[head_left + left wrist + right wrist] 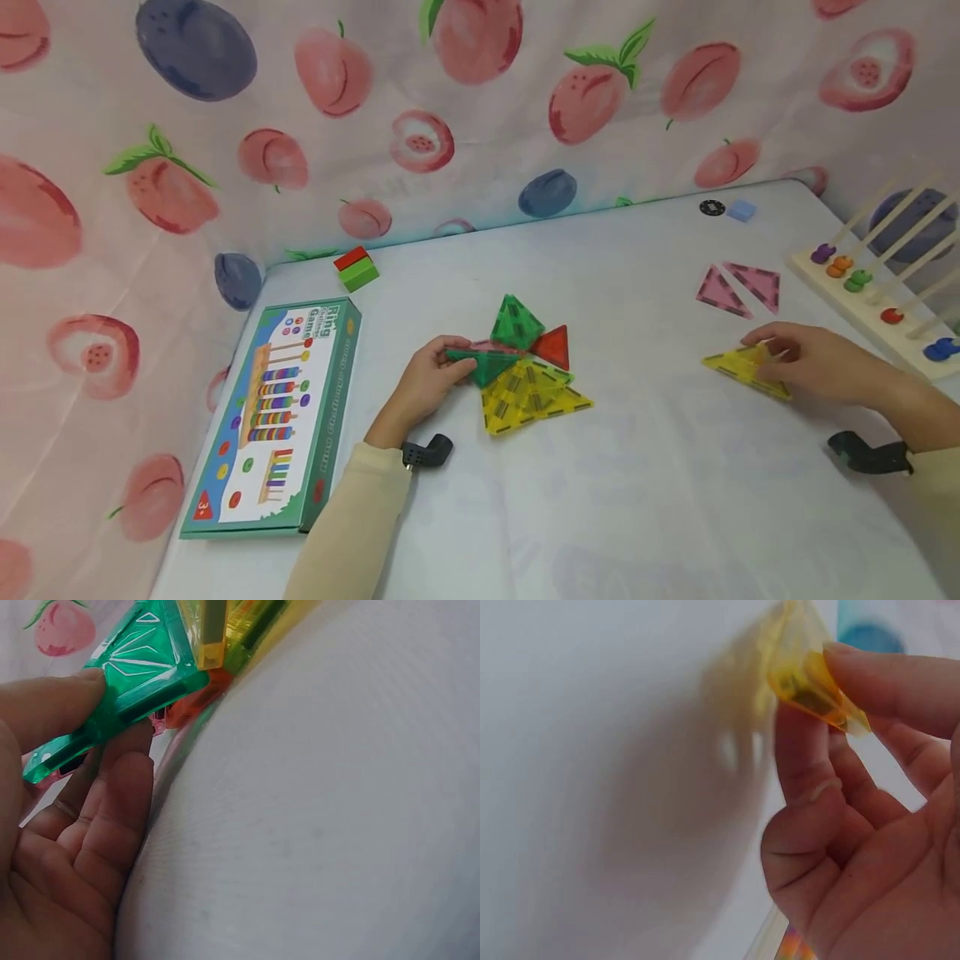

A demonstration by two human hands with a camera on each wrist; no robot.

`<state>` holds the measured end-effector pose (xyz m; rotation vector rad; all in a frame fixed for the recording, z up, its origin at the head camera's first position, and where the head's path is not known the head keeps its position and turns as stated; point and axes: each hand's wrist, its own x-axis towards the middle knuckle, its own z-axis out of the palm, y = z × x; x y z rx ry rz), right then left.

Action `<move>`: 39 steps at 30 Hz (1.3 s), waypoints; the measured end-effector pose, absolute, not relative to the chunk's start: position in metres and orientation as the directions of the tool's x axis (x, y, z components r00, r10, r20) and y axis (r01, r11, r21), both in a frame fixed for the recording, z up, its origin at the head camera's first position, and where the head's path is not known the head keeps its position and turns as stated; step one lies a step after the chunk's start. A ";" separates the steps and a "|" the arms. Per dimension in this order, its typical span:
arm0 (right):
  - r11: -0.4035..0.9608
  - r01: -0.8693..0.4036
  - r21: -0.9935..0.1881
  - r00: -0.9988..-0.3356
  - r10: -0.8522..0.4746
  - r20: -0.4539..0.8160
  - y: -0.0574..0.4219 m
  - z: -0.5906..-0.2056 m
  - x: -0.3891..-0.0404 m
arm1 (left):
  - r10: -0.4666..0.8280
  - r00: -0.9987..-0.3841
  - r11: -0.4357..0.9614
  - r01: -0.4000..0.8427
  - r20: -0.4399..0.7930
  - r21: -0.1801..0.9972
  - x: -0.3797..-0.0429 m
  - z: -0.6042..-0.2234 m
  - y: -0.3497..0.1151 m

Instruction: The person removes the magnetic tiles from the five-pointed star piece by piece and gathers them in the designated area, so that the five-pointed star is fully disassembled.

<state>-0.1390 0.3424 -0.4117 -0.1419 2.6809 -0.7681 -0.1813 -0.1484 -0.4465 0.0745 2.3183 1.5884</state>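
Observation:
My left hand (429, 379) pinches a translucent green triangular magnetic tile (489, 367) between thumb and fingers, at the left of a cluster of tiles. A pink tile (497, 347) shows just behind it. Yellow triangular tiles (517, 408) overlap at the front of the cluster, with another green tile (517, 321) and a red tile (553, 346) at the back. The left wrist view shows the thumb on the green tile's face (150, 656). Off to the right, my right hand (821, 367) pinches a yellow triangular tile (735, 367), whose shadow falls on the white cloth in the right wrist view.
Two pink triangular tiles (756, 283) lie beyond the right hand. A wooden peg rack (862, 304) with coloured rings stands far right. The ring game box (277, 417) lies left, with red and green blocks (358, 273) behind it. A black disc (712, 207) and blue piece (742, 210) lie at the back.

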 end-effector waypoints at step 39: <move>0.789 -0.194 -0.583 -0.954 -0.291 -0.075 0.283 -0.386 -0.155 | 0.213 -0.953 0.385 -0.120 -0.214 0.915 -0.182 -0.446 -0.147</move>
